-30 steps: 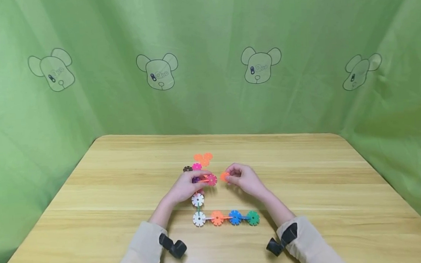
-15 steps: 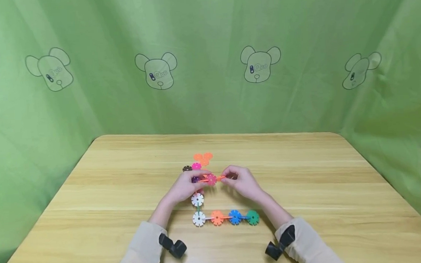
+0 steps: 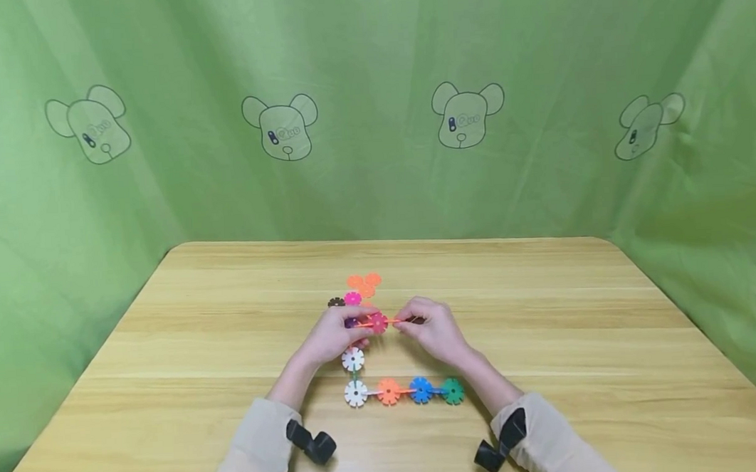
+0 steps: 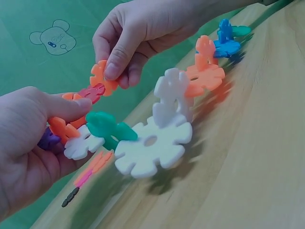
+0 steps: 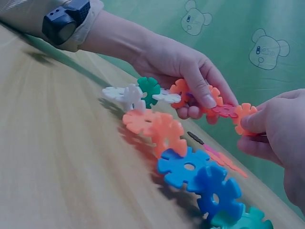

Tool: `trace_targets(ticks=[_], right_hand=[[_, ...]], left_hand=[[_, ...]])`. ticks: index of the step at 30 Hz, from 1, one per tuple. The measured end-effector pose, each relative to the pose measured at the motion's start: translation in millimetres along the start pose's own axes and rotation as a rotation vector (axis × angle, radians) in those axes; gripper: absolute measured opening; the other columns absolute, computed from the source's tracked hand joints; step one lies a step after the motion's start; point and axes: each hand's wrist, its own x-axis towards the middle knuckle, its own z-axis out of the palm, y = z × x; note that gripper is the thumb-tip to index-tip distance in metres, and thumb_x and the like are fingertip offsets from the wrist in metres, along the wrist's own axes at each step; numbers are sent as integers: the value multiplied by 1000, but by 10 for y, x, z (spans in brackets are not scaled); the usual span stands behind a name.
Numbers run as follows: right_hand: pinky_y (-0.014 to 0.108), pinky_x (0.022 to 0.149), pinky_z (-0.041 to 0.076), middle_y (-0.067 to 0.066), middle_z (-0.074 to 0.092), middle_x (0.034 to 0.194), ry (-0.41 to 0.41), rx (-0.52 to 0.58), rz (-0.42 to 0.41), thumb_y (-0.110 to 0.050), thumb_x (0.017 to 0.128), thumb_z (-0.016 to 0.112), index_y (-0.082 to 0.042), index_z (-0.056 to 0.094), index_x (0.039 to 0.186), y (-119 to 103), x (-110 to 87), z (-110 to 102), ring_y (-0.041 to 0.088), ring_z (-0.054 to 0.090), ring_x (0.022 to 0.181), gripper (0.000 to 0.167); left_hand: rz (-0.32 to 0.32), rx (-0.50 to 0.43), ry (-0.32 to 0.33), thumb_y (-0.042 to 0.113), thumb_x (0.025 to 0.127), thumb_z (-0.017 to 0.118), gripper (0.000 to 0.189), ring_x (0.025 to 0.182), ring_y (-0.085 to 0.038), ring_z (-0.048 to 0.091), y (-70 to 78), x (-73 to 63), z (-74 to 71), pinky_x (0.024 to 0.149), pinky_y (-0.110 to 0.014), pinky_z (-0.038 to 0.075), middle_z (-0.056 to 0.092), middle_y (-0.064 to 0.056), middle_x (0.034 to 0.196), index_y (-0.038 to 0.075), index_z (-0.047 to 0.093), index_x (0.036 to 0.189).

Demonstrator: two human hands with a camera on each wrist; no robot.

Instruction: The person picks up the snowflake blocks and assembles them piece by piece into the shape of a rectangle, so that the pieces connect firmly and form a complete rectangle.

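Observation:
An L-shaped chain of notched plastic interlocking discs stands on the table, running from a green disc (image 3: 453, 390) through a blue disc (image 3: 421, 390) and an orange one (image 3: 389, 391) to a white corner disc (image 3: 355, 393). From there it goes away towards my left hand (image 3: 327, 335), whose thumb and fingers grip an orange disc (image 5: 215, 98) in the chain. A red disc (image 3: 379, 323) sticks out between the hands. My right hand (image 3: 437, 329) pinches an orange disc (image 5: 245, 117) edge-on against the red disc's right side. Fingers partly hide a purple disc (image 4: 48, 139).
Beyond the left hand, loose orange discs (image 3: 365, 284), a pink disc (image 3: 352, 299) and a dark brown disc (image 3: 336, 302) lie flat on the wooden table (image 3: 516, 293). A green cloth (image 3: 376, 193) with bear-head outlines hangs behind the table.
My right hand has moved left, bringing its orange disc from apart to touching the red disc. That disc has turned from face-on to edge-on. The left hand stays nearly still.

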Motion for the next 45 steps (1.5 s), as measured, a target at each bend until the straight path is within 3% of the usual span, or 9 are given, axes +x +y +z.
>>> trace_targets(ticks=[6, 12, 19, 25, 29, 34, 38, 45], right_hand=[[23, 63, 52, -2, 65, 76, 12, -1, -74, 4, 73, 74, -7, 71, 76, 0, -12, 23, 12, 60, 70, 11], [23, 61, 52, -3, 65, 77, -6, -5, -57, 3, 74, 73, -8, 71, 76, -9, -6, 20, 10, 60, 69, 11], [23, 62, 52, -4, 65, 77, -21, 8, 47, -2, 75, 73, -8, 71, 78, -10, 6, 31, 10, 59, 70, 7], [25, 64, 51, -2, 65, 79, -50, 49, 117, -3, 77, 72, -7, 70, 82, -23, 15, 26, 12, 59, 70, 7], [27, 72, 52, 2, 66, 88, -125, 60, 127, -3, 79, 70, -3, 68, 93, -25, 31, -11, 14, 61, 78, 15], [33, 81, 51, 21, 62, 100, -274, 148, 165, 4, 81, 65, 9, 58, 107, -111, 76, -139, 29, 61, 90, 27], [31, 79, 52, 27, 58, 106, -336, 205, 229, 7, 82, 62, 12, 54, 114, 7, 122, -205, 35, 58, 95, 33], [31, 79, 51, 24, 59, 108, -302, 238, 325, 0, 83, 64, 11, 53, 117, 292, 264, -187, 30, 57, 96, 37]], left_hand=[[1, -5, -23, -2, 86, 60, 33, 67, -17, 62, -3, -1, 0, 62, -28, 54, 63, -11, 93, 0, 61, 119], [16, 12, -36, -1, 86, 60, 36, 67, -21, 62, 19, -15, -13, 58, -27, 53, 63, -12, 94, -2, 58, 121], [32, 44, -46, -2, 82, 63, 42, 72, -18, 62, 19, -10, -38, 67, -30, 54, 61, -15, 105, 1, 58, 123], [36, 16, -67, -4, 82, 63, 44, 73, -21, 63, -11, -12, -62, 67, -30, 54, 61, -15, 104, 1, 57, 125], [16, 20, -75, -5, 82, 62, 44, 76, -33, 63, 27, -38, -100, 67, -34, 54, 61, -18, 103, -1, 55, 125], [0, 34, -66, -3, 82, 62, 44, 71, -28, 64, 42, -70, -180, 64, -32, 54, 61, -16, 104, 3, 57, 125], [-8, 33, -53, -1, 82, 63, 45, 70, -24, 64, 12, -78, -253, 64, -32, 54, 60, -17, 110, 3, 56, 126], [-18, 15, -60, 0, 83, 62, 46, 71, -23, 63, -53, -89, -358, 64, -31, 54, 58, -20, 115, 2, 53, 129]])
